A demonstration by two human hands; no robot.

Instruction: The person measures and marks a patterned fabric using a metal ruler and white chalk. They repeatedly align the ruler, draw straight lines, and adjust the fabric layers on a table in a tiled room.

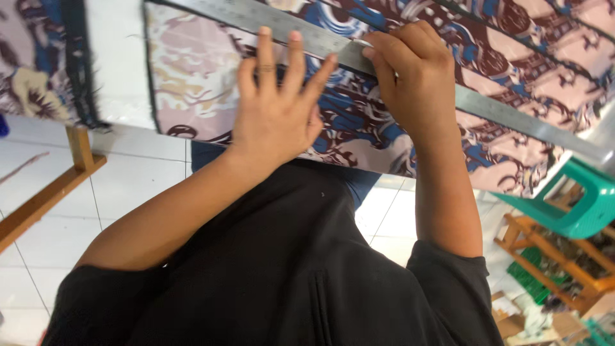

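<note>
Up near the top centre, the left hand lies open, fingers spread, pinning the long steel ruler onto the batik cloth. The right hand is closed around a thin marking tool at the ruler's edge. If the flat hand eases, the ruler could slide on the brown, blue and pink fabric and skew the line.

1 head camera looks steeply down, close over the patterned cloth.

Bright even daylight, soft shadows; edges slightly blurred, perhaps motion.
</note>
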